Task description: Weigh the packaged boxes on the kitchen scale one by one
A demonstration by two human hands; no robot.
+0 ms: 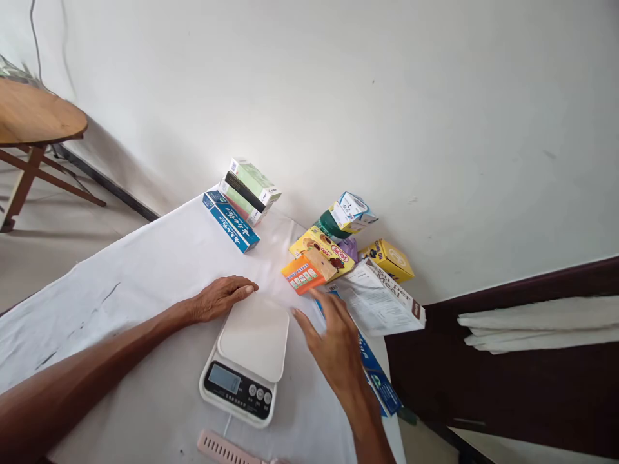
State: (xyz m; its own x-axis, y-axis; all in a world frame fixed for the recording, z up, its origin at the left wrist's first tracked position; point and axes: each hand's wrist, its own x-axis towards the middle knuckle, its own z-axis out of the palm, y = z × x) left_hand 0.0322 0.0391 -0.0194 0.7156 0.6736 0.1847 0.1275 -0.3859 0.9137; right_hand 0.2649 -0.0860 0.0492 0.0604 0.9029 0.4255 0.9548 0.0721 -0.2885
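A white kitchen scale (pixel 254 338) lies on the white cloth, its platform bare and its small display lit. My left hand (pixel 225 298) rests beside the scale's far left corner, holding nothing, with its fingers stretched out. On the right, my right hand (pixel 333 341) is open, thumb and index finger apart. Its index fingertip is close to the lower edge of an orange packet (pixel 304 274); whether they touch I cannot tell. The packet leans on a yellow biscuit box (pixel 341 259). Partly under my right wrist lies a long blue box (pixel 380 377).
Blue toothpaste-like boxes (pixel 231 221) and pale green boxes (pixel 256 180) stand at the back left. On the right are a white "Super Meal" box (pixel 382 299), a yellow box (pixel 389 260) and a blue-white carton (pixel 353 209). A pink strap (pixel 227 448) lies at the front.
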